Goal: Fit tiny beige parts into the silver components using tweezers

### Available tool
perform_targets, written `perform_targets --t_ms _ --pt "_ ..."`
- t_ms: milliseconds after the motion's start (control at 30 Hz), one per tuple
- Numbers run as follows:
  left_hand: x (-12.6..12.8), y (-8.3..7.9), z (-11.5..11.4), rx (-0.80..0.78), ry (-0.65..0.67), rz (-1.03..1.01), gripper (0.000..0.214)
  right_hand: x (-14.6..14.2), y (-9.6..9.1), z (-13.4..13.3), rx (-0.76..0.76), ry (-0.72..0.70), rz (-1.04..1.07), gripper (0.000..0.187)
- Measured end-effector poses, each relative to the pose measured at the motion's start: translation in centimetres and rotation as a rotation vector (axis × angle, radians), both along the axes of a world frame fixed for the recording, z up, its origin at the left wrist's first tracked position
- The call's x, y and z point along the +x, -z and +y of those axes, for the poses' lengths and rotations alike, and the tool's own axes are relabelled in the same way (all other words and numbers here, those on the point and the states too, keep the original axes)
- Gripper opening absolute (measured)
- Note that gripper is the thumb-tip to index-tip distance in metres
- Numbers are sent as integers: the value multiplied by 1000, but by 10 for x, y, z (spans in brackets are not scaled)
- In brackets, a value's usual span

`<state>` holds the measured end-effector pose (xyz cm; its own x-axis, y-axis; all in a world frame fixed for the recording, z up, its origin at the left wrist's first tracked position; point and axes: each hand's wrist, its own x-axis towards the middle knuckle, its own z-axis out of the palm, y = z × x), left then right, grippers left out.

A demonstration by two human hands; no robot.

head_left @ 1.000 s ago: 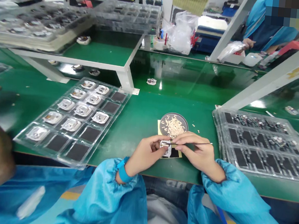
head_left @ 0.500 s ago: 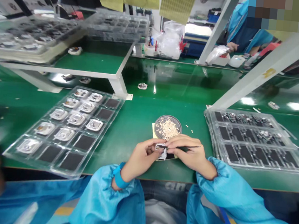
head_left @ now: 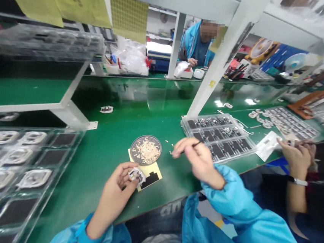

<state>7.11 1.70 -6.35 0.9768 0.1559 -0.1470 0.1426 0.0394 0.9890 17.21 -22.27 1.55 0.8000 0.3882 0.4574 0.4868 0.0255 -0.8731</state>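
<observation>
My left hand (head_left: 114, 195) grips a small white square module (head_left: 137, 175) between its fingers and thumb, above a yellow card with black patches (head_left: 151, 180). My right hand (head_left: 200, 159) is apart from the module and holds slim dark tweezers (head_left: 196, 144), whose tips point away to the upper right. Just beyond the card lies a round mesh dish (head_left: 146, 150) heaped with pale flakes, and a few flakes are scattered on the green mat to its right. Neither hand touches the dish.
A clear blister tray (head_left: 63, 139) with white modules lies at the left, and a stacked tray (head_left: 218, 136) with dark parts at the right. A co-worker's hands (head_left: 297, 155) work tweezers at the right. A white upright post (head_left: 213, 69) stands behind. Another person (head_left: 196, 48) sits across.
The view has swung to the right. My hands have parted: the right hand with the tweezers has lifted off the module, and the left hand has drawn the module back toward me.
</observation>
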Motion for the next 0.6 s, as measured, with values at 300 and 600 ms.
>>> perform_targets --t_ms 300,600 --pt "0 -6 -4 39 26 64 45 140 3 -113 -1069 669 -52 30" --pt "-1 -16 -5 -40 4 50 46 145 -12 -118 -1015 591 -102 22"
